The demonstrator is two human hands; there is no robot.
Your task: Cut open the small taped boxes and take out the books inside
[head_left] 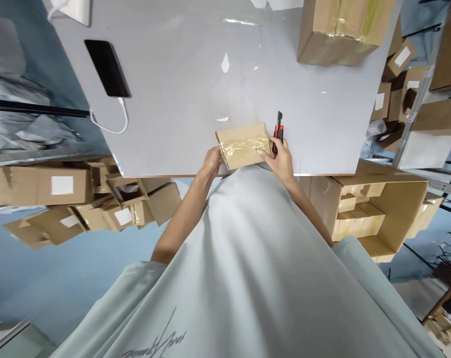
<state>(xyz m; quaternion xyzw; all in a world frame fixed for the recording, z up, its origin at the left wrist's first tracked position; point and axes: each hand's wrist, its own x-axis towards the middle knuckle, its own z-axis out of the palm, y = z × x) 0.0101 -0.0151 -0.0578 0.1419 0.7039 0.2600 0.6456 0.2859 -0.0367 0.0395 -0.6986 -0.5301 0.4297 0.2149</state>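
A small cardboard box (pixel 243 145), with shiny clear tape across it, is held slightly tilted at the table's near edge, close against the shirt. My left hand (pixel 212 161) is closed on its left end, with the fingertips partly hidden behind it. On the other end, my right hand (pixel 282 160) grips the box, its thumb on the taped face. A red and black utility knife (pixel 279 130) shows just beyond the right hand, its lower part covered by the fingers. Whether that hand touches the knife, I cannot tell.
A larger taped carton (pixel 344 35) stands at the table's far right. A black phone (pixel 108 68) with a white cable lies at left. An open carton (pixel 404 209) holding small boxes stands right of me. Several cardboard boxes (pixel 42 186) are piled on the left, below table level.
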